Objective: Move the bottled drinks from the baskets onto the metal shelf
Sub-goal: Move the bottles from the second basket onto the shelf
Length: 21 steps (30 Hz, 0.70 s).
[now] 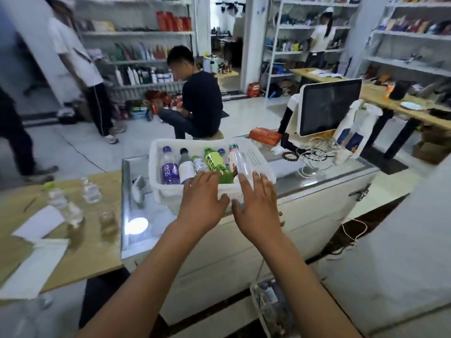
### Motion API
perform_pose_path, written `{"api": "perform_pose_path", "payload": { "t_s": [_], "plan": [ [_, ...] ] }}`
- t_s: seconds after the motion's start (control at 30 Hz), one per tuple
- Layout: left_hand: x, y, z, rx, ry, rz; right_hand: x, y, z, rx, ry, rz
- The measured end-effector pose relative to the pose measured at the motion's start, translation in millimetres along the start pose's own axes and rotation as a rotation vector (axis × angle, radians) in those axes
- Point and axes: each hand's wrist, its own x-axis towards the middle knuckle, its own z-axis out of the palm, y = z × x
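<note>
A white plastic basket stands on the glass-topped counter and holds several bottled drinks lying side by side. Among them are a purple-labelled bottle, a dark-capped bottle with a white label, a green bottle and a clear bottle with a red label. My left hand hovers over the basket's near rim with fingers straight. My right hand is beside it, fingers spread, just in front of the clear bottle. Neither hand holds anything.
A second basket with bottles sits on the floor below the counter. A wooden table at left carries clear bottles and papers. A monitor and cables stand on the counter's right. People stand, sit and walk among white shelves behind.
</note>
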Motion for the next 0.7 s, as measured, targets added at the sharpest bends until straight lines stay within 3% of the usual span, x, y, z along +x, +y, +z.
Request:
{"api": "perform_pose_path", "payload": {
  "t_s": [0.37,0.7],
  "plan": [
    [79.0,-86.8,26.8,0.011,0.070,-0.320,105.1,2.3,64.7,0.128,-0.171,-0.035],
    [151.5,-158.5,54.9,-0.107,-0.054,-0.531,195.8,-8.9,120.5,0.076,-0.288,0.076]
  ]
}}
